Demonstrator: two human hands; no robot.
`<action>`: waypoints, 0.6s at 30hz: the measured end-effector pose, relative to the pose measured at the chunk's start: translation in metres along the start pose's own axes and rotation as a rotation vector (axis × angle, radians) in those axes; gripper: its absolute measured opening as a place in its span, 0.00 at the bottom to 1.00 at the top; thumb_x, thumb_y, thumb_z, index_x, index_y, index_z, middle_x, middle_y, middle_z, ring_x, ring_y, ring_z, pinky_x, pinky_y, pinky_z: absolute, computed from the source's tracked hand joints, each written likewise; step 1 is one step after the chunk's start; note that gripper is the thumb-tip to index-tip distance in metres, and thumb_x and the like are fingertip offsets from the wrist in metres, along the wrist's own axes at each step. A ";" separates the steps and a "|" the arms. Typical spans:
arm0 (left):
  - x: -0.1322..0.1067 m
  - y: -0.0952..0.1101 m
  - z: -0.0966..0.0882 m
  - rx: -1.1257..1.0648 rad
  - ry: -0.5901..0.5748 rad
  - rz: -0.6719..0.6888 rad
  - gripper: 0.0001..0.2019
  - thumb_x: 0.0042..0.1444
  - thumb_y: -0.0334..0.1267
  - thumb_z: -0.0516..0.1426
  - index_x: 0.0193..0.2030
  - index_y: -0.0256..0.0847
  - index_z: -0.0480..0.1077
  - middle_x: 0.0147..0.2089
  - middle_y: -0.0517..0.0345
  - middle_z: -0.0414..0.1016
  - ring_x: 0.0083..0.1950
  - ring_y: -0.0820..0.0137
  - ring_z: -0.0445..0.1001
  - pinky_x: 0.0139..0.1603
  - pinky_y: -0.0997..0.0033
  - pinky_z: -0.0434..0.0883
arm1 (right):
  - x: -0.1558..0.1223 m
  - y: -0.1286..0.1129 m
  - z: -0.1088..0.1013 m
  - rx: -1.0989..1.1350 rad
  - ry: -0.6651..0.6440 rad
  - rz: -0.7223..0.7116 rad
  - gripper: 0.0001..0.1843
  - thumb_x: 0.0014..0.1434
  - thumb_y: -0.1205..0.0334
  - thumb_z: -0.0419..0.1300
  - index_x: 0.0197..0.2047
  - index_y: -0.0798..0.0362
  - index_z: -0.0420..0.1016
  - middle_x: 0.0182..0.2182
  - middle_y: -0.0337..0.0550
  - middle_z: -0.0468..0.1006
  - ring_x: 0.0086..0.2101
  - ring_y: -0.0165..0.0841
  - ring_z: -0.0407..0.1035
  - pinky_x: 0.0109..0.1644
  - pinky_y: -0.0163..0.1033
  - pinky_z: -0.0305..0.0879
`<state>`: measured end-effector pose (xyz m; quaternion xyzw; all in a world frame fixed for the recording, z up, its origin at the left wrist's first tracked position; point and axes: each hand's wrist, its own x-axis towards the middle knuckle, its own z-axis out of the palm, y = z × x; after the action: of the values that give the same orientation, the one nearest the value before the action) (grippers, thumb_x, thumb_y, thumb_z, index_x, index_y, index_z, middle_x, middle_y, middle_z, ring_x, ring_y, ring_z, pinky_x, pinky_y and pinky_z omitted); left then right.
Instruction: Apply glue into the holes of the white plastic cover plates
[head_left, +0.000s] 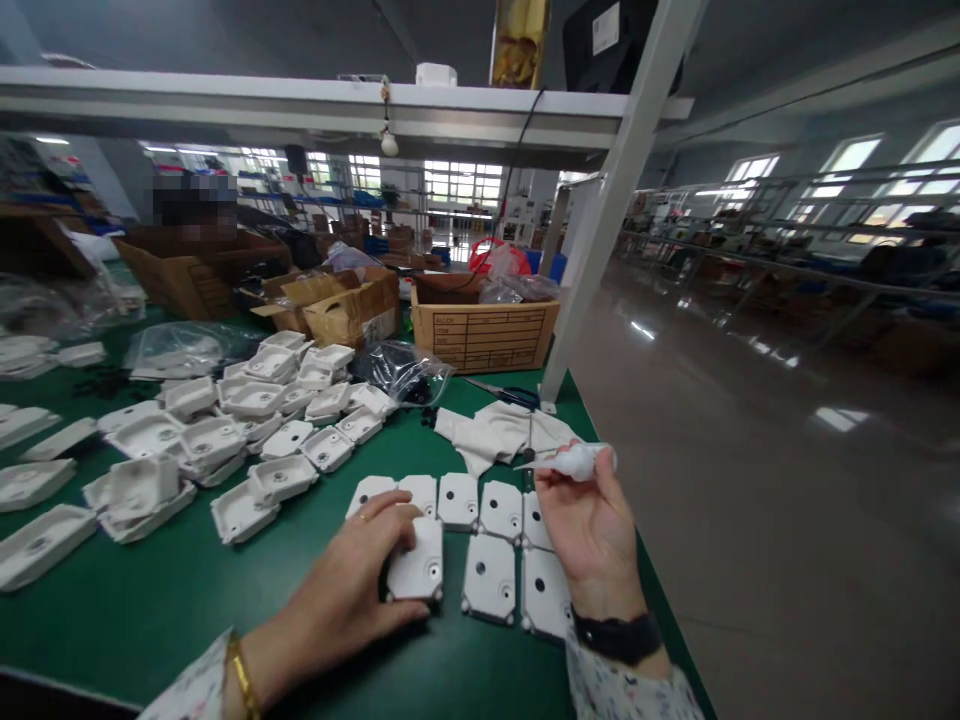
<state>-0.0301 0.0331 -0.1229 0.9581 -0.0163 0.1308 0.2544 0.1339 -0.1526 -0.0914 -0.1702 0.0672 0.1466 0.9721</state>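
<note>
My left hand grips a white plastic cover by its edges, thumb at the near side and fingers over the far end. The cover rests on or just above the green table; I cannot tell which. In my right hand is a small translucent squeeze bottle, its thin nozzle pointing left. Two rows of similar white covers stand beyond and beside the held one, including a cover with a dark round spot. My right hand partly hides the covers at the right end.
A heap of white plastic housings spreads over the green table at left. Behind the rows lie a white cloth and scissors. Cardboard boxes line the back. A shelf post rises near the right table edge.
</note>
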 end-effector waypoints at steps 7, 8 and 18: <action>-0.010 0.000 -0.011 0.224 0.067 0.026 0.10 0.64 0.40 0.47 0.45 0.43 0.67 0.64 0.53 0.59 0.67 0.61 0.50 0.64 0.52 0.57 | 0.000 -0.002 0.004 -0.048 0.102 0.006 0.07 0.61 0.64 0.55 0.32 0.54 0.70 0.30 0.37 0.71 0.28 0.29 0.67 0.26 0.37 0.68; -0.016 -0.010 -0.019 0.261 0.155 -0.053 0.11 0.64 0.37 0.45 0.45 0.42 0.67 0.62 0.52 0.62 0.66 0.62 0.53 0.63 0.52 0.57 | 0.000 -0.002 0.004 -0.053 0.120 0.012 0.07 0.61 0.65 0.54 0.32 0.54 0.71 0.30 0.38 0.71 0.28 0.29 0.67 0.26 0.37 0.68; -0.025 -0.101 -0.081 0.070 0.354 -0.504 0.14 0.42 0.49 0.62 0.24 0.42 0.65 0.35 0.50 0.71 0.48 0.51 0.67 0.53 0.54 0.62 | -0.002 0.005 0.001 -0.079 0.087 0.051 0.03 0.59 0.65 0.57 0.35 0.53 0.71 0.31 0.38 0.71 0.29 0.29 0.67 0.29 0.36 0.68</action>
<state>-0.0642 0.1604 -0.1105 0.9025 0.2707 0.2291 0.2445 0.1307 -0.1479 -0.0918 -0.2127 0.1079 0.1662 0.9568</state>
